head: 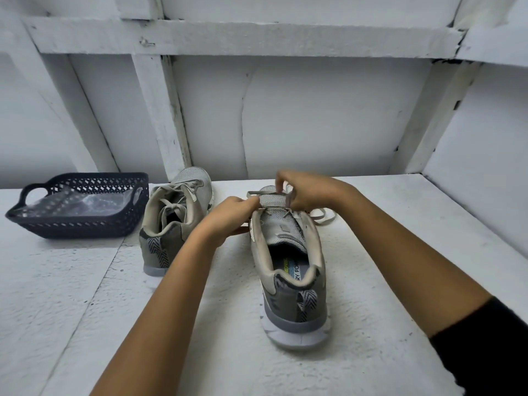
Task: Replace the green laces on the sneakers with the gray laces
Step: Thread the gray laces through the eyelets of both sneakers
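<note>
Both hands meet over the front eyelets of the near sneaker (285, 307), whose heel points toward us so the lacing rows lie open to our reach. Our left hand (228, 214) pinches the gray lace (263, 192) at the sneaker's left eyelet edge, as far as we can tell, and we judge this is to steady it. Our right hand (304, 192) pinches the same lace on the right side and holds it stretched across the tongue. A loose end trails on the tabletop (385, 252) just right of the sneaker. Only the front rows look threaded, so we judge most of this lacing is left to do. Our own fingers hide the hole being worked.

Left of the near sneaker and a little beyond it stands the second sneaker (177, 212), laced in a pale lace. Farther to the left sits a dark basket (85, 224) with a clear plastic bag (71, 201) inside. We see no green laces.
</note>
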Tool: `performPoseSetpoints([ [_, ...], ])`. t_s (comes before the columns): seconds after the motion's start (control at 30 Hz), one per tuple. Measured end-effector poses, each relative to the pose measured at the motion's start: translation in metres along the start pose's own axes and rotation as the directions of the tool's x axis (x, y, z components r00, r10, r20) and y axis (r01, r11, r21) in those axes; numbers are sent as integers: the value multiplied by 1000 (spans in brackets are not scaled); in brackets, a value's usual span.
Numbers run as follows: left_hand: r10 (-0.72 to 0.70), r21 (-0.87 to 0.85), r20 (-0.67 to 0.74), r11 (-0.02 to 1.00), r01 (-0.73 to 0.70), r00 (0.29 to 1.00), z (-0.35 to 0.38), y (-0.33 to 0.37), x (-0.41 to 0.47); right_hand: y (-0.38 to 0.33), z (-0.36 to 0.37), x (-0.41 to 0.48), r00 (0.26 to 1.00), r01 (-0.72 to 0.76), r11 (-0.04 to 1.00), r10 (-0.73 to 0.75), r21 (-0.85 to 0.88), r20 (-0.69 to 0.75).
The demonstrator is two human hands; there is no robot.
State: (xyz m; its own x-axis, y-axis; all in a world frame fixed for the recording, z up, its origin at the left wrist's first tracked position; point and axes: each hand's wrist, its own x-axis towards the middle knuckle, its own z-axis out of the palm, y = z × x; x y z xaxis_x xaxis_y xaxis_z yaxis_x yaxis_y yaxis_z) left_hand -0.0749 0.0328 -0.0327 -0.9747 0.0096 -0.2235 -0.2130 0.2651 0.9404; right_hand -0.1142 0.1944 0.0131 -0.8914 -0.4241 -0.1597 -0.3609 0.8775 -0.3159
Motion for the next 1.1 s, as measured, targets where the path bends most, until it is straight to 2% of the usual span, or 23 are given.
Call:
performPoseSetpoints([
  [0.1,8,-43,0,999,-8,1000,0,-2,1,-15,-5,9,989,73,954,-30,-290,148],
  [0.2,20,-48,2,999,-20,1000,0,-2,1,-29,-1,15,974,113,867,0,-485,226],
  [0.27,22,-56,2,998,-22,1000,0,-3,1,-32,5,16,973,135,815,0,-563,233],
  [0.33,20,-73,5,997,-19,1000,1,-3,0,-30,9,15,984,131,793,-32,-595,174],
  [0.53,20,-114,37,993,-16,999,0,-5,0,-12,13,16,988,130,861,-153,-491,-6],
  [0.63,37,-123,33,992,-33,999,2,-6,0,-5,14,15,975,179,943,-209,-281,-78],
  [0.73,41,-119,26,992,-38,999,2,-6,1,-7,19,13,973,180,977,-194,-112,-125],
  [0.9,38,-112,24,993,-35,999,4,-6,2,-17,34,11,977,156,966,-182,-204,-114],
  [1.1,26,-104,-6,994,-26,1000,4,-9,4,-23,41,0,958,177,945,-230,-274,-174],
])
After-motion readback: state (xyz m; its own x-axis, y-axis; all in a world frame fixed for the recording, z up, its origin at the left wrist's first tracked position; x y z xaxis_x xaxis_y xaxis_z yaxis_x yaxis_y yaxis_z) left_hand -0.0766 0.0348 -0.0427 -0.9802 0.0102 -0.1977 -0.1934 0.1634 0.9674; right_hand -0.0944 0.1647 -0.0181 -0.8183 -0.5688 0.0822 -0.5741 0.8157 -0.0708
